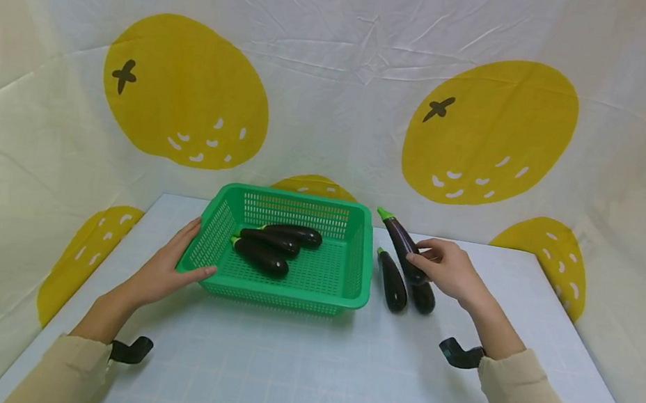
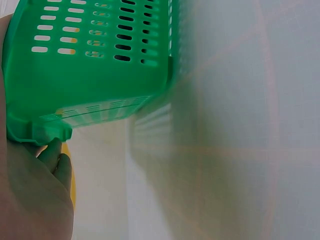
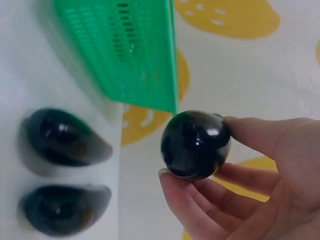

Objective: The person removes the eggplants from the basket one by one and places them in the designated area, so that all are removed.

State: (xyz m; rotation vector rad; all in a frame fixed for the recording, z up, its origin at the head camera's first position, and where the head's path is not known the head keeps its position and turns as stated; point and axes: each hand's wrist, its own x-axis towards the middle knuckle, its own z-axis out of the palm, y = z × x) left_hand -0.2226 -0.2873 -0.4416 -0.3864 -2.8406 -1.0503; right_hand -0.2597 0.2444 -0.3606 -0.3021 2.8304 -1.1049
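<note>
A green plastic basket (image 1: 283, 292) stands toward the back of the table with several dark purple eggplants (image 1: 260, 257) lying inside. My left hand (image 1: 162, 271) grips its left front corner, thumb across the front rim. In the left wrist view, fingertips (image 2: 62, 167) of that hand sit beneath the basket's rim (image 2: 37, 132). My right hand (image 1: 445, 269) pinches an eggplant (image 1: 402, 241) by its rounded end, raised right of the basket, green stem pointing up and left. Below it, two more eggplants, one at the left (image 1: 391, 281) and one partly hidden (image 1: 423, 298), lie on the table.
The light, faintly gridded table (image 1: 294, 380) ends at a white cloth backdrop (image 1: 337, 112) printed with yellow fruit. Cloth also hangs along both sides. A small black wrist device (image 1: 131, 349) is on the left wrist, another (image 1: 460, 354) on the right.
</note>
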